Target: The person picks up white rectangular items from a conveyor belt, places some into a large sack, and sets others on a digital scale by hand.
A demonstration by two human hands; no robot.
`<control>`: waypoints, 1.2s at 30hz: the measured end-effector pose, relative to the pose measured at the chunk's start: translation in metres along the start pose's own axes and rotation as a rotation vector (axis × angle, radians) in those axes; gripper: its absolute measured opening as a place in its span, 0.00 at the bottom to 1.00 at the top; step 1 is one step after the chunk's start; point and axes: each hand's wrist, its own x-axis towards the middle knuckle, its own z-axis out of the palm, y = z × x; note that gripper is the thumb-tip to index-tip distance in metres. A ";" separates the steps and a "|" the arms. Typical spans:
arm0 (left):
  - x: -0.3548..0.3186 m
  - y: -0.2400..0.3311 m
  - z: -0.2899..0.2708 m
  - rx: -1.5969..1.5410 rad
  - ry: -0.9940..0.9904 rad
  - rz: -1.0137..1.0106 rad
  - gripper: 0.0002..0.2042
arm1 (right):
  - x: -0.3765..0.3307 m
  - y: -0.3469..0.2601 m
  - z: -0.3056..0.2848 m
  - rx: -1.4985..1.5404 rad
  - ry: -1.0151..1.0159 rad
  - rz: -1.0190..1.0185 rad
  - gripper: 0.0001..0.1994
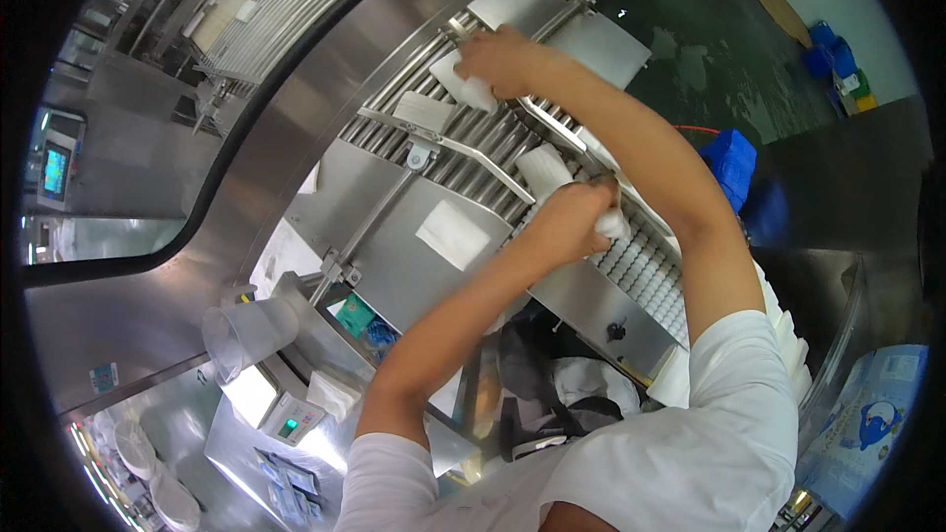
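My right hand (505, 61) reaches to the far part of a metal roller conveyor (485, 153). Its fingers are closed on a white folded pad (461, 82), which looks like soft cloth or tissue. Nearer to me, my left hand (579, 215) is curled round a crumpled white bundle (613, 225) above a ribbed white belt (645, 271). Just beyond that hand, another white folded pad (543, 170) lies where the rollers meet the belt. A further pad (424, 112) sits on the rollers by the guide rail (463, 143).
One white pad (453, 233) lies flat on the steel side plate (384, 256). At lower left are a clear plastic tub (246, 335) and a scale with a lit display (289, 426). A blue container (729, 167) stands right of my right arm. Beyond a black-edged opening is more machinery.
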 end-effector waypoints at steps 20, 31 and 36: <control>0.058 -0.178 -0.203 0.764 -0.105 -0.986 0.57 | -0.229 -0.074 -0.019 0.538 0.263 0.458 0.15; 0.052 -0.163 -0.201 0.623 -0.127 -0.713 0.59 | -0.305 -0.135 -0.043 0.472 0.297 0.445 0.19; 0.048 -0.055 -0.158 0.420 -0.069 -0.458 0.54 | -0.381 -0.202 -0.014 0.844 0.508 0.416 0.23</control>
